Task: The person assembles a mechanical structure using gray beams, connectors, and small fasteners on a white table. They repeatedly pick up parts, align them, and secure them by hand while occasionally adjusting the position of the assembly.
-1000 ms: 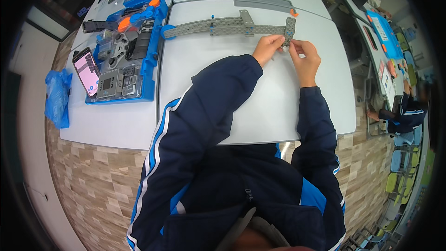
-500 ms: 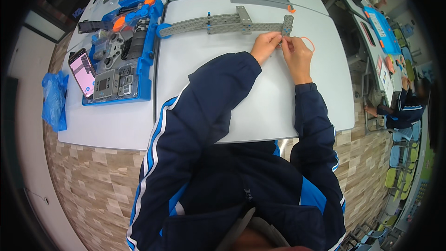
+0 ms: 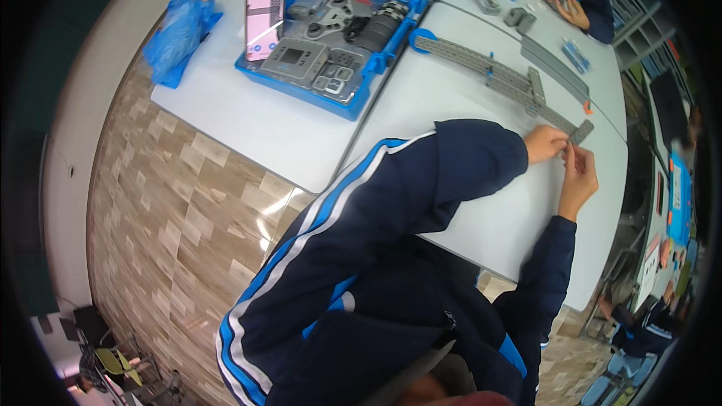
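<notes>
A long assembly of grey perforated beams lies across the white table, with a blue wheel at its far left end. A short cross beam sits at its near right end. My left hand is closed there, fingertips pinched against the lower end of that short beam. Just right of it, my right hand is closed too, thumb and fingertips pressed together close to the left fingertips. Whatever is between the right fingertips is too small and hidden to name.
Left of the assembly stands a blue case of robot parts, a phone leaning on it. A blue plastic bag is at the table's left edge. Beyond the assembly lie a grey tray strip and a small orange piece. Another person's hands are across the table.
The view has swung, so the table now slants and the person across it shows. Both hands stay pinched at the assembly's end. The orange loop beside my right hand no longer shows.
</notes>
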{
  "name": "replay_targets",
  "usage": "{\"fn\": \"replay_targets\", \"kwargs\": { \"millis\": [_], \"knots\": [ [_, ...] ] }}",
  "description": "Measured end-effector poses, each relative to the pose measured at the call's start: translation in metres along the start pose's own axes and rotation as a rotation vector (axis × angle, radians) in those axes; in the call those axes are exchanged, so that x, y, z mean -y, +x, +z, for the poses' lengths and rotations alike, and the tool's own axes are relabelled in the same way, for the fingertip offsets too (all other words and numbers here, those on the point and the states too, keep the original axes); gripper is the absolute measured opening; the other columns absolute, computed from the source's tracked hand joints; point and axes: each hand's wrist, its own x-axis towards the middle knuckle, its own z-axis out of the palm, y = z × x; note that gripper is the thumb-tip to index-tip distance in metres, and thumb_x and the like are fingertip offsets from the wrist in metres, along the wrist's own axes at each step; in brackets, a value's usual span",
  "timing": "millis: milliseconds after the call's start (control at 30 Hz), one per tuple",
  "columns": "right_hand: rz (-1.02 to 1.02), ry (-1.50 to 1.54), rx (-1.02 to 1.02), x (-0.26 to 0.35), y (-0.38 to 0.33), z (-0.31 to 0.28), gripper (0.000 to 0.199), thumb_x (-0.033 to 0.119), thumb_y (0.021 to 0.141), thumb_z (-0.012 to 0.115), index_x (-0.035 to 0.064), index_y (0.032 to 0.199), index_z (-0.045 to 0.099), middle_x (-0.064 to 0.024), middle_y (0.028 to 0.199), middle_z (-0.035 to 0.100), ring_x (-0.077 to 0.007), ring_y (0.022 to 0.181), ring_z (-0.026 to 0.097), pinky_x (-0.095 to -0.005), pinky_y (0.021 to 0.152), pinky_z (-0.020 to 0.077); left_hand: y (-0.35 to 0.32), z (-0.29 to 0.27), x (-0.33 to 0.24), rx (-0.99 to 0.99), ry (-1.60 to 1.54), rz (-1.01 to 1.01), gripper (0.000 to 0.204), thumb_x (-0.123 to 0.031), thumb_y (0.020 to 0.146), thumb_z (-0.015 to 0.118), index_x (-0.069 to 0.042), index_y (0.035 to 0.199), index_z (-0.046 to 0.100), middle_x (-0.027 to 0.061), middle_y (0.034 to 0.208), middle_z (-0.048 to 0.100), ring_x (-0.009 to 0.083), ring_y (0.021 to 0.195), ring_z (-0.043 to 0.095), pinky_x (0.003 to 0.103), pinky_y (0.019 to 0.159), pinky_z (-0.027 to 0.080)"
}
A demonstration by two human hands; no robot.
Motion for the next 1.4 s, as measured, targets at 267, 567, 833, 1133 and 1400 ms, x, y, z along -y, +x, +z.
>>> {"fn": "replay_targets", "kwargs": {
  "millis": [267,567,833,1133,1400],
  "knots": [
    [0.028,0.011,0.005,-0.006,-0.005,-0.004,0.011,0.003,0.086,0.067,-0.0028,0.095,0.065,-0.0053,0.088,0.067,-0.0095,0.073,0.062,-0.0233,0.071,0.0533,-0.002,-0.002,-0.008,-0.002,0.022,-0.025,0.020,-0.012,0.091,0.057,-0.001,0.103,0.068,0.0082,0.073,0.066,0.0140,0.065,0.058,0.030,0.062,0.046],
    [0.096,0.116,0.010,-0.009,-0.006,-0.004,0.015,0.006,0.089,0.067,-0.0041,0.099,0.066,-0.0048,0.088,0.067,-0.0096,0.074,0.064,-0.0221,0.070,0.0520,-0.005,-0.002,-0.014,-0.052,0.115,0.006,0.020,-0.015,0.090,0.059,-0.003,0.101,0.069,0.0143,0.080,0.069,0.0218,0.069,0.064,0.034,0.064,0.047],
    [0.003,-0.141,0.020,-0.008,-0.008,-0.002,0.012,0.008,0.087,0.069,-0.0019,0.094,0.068,-0.0043,0.081,0.068,-0.0096,0.068,0.063,-0.0228,0.065,0.0510,-0.006,-0.002,-0.014,-0.069,0.131,-0.002,0.020,-0.016,0.088,0.059,-0.003,0.100,0.069,0.0155,0.077,0.068,0.0223,0.068,0.064,0.034,0.064,0.047],
    [-0.218,-0.183,0.006,0.000,-0.004,0.000,0.009,0.004,0.082,0.073,-0.0006,0.085,0.066,-0.0061,0.074,0.065,-0.0134,0.061,0.061,-0.0254,0.060,0.0508,-0.003,-0.001,-0.009,-0.109,0.192,0.116,0.019,-0.015,0.089,0.058,-0.001,0.098,0.068,0.0141,0.072,0.065,0.0211,0.063,0.062,0.033,0.059,0.047],
    [-0.224,-0.201,0.029,-0.002,-0.002,-0.001,0.011,0.005,0.082,0.072,-0.0014,0.082,0.064,-0.0075,0.072,0.062,-0.0158,0.061,0.059,-0.0283,0.059,0.0482,-0.006,-0.002,-0.013,-0.045,0.118,-0.002,0.018,-0.013,0.091,0.055,0.000,0.099,0.066,0.0100,0.071,0.064,0.0170,0.062,0.059,0.031,0.059,0.046]
  ]
}}
